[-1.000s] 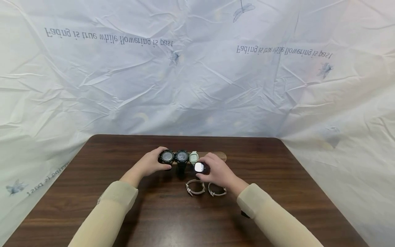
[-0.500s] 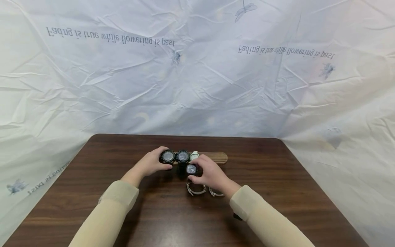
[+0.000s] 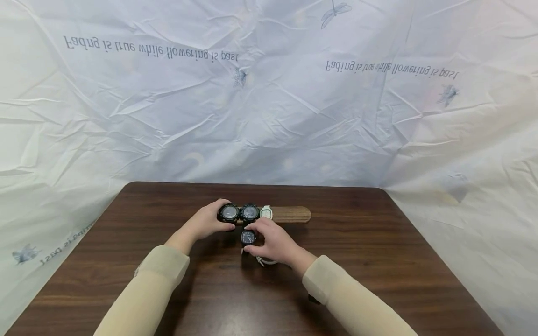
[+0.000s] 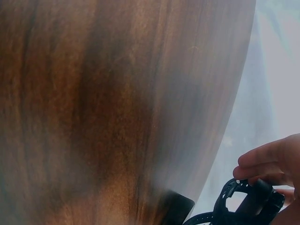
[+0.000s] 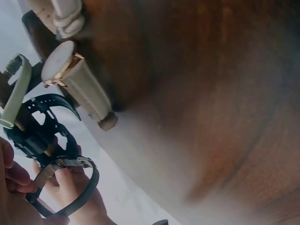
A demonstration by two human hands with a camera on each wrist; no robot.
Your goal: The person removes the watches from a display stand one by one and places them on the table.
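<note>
Watch, dark-faced, sits pinched in the right hand, just short of the stand. Left hand grips the stand's near end beside a black watch. Judged mid-placement; next calls for looping its strap over the bar.

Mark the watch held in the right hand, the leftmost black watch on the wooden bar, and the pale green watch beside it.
Held watch (image 3: 249,237), head view, on its dark face.
Leftmost black watch (image 3: 229,213), head view, on its dial.
Pale green watch (image 3: 266,213), head view, on its case.
</note>
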